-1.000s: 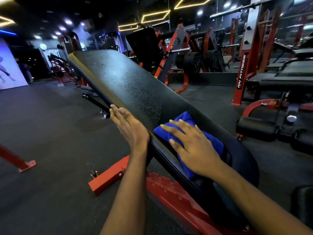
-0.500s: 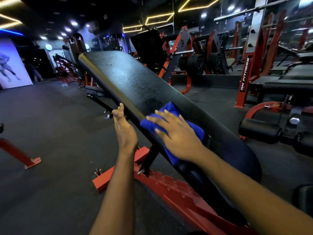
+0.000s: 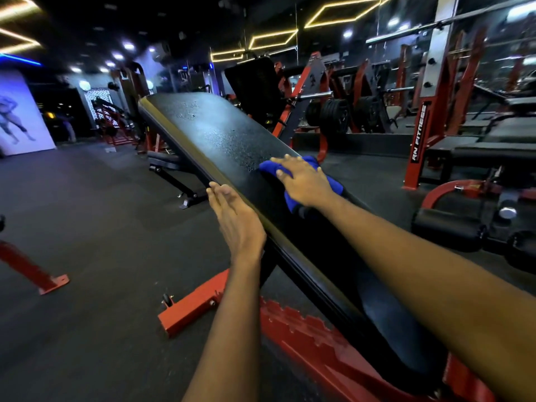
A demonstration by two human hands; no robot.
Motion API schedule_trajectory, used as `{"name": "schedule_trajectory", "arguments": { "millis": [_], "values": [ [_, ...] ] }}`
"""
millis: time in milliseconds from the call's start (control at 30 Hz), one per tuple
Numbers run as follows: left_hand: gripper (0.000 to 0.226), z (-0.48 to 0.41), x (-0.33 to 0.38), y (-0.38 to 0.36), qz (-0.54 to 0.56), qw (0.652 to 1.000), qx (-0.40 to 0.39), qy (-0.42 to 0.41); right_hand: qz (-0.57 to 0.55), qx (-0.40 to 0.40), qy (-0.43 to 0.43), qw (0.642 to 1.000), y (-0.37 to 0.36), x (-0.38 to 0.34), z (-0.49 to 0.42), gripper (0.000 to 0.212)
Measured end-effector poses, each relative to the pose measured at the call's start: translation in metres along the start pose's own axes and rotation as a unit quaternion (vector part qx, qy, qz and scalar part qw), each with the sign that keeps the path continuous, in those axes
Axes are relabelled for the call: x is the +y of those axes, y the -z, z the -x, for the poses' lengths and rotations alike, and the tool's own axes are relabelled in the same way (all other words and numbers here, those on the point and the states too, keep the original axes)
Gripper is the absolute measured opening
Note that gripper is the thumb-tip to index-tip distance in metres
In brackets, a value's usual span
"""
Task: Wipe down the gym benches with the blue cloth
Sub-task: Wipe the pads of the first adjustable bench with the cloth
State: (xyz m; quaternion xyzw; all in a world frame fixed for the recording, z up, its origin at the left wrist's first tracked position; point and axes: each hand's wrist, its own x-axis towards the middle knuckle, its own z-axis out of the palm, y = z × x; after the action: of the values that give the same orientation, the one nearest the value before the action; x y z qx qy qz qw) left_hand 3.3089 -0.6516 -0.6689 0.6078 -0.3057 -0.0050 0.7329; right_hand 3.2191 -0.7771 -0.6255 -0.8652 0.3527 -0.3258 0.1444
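Note:
A black inclined bench pad [image 3: 208,132] slopes up and away from me on a red frame [image 3: 313,343]. Fine droplets speckle its upper half. The blue cloth [image 3: 333,184] lies about midway up the pad, near its right edge. My right hand [image 3: 301,181] presses flat on the cloth with straight, spread fingers. My left hand [image 3: 235,219] rests with straight fingers against the pad's left edge, a little below the cloth.
A flat black bench [image 3: 171,166] stands on the floor behind the pad at left. Red racks [image 3: 420,134] with weight plates [image 3: 336,114] fill the back. Padded rollers [image 3: 446,230] on a red frame sit at right. A red floor foot [image 3: 43,280] lies at left.
My right hand has slid the cloth up the pad and toward its right edge. My left hand has shifted slightly up the left edge.

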Motion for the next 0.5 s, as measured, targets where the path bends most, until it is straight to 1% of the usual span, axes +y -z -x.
{"name": "schedule_trajectory", "arguments": {
  "millis": [133,200,333,400,500],
  "values": [
    [0.061,0.010,0.006,-0.014,-0.039,0.999,0.004,-0.012,-0.013,0.024,-0.102,0.994,0.013,0.039,-0.025,0.042],
    [0.061,0.010,0.002,-0.016,-0.037,0.999,0.014,-0.013,-0.015,0.029,-0.125,0.992,0.013,0.040,-0.024,0.043],
    [0.059,0.011,-0.005,-0.016,-0.023,0.999,0.028,-0.024,0.012,0.028,-0.086,0.996,0.008,0.040,0.022,0.043],
    [0.058,0.013,-0.005,-0.016,-0.019,0.999,0.028,-0.017,0.015,0.024,-0.062,0.998,0.010,0.047,0.050,0.043],
    [0.058,0.014,0.000,-0.014,-0.026,0.999,0.026,-0.016,0.018,0.020,-0.058,0.998,0.015,0.056,0.072,0.043]
  ]
}}
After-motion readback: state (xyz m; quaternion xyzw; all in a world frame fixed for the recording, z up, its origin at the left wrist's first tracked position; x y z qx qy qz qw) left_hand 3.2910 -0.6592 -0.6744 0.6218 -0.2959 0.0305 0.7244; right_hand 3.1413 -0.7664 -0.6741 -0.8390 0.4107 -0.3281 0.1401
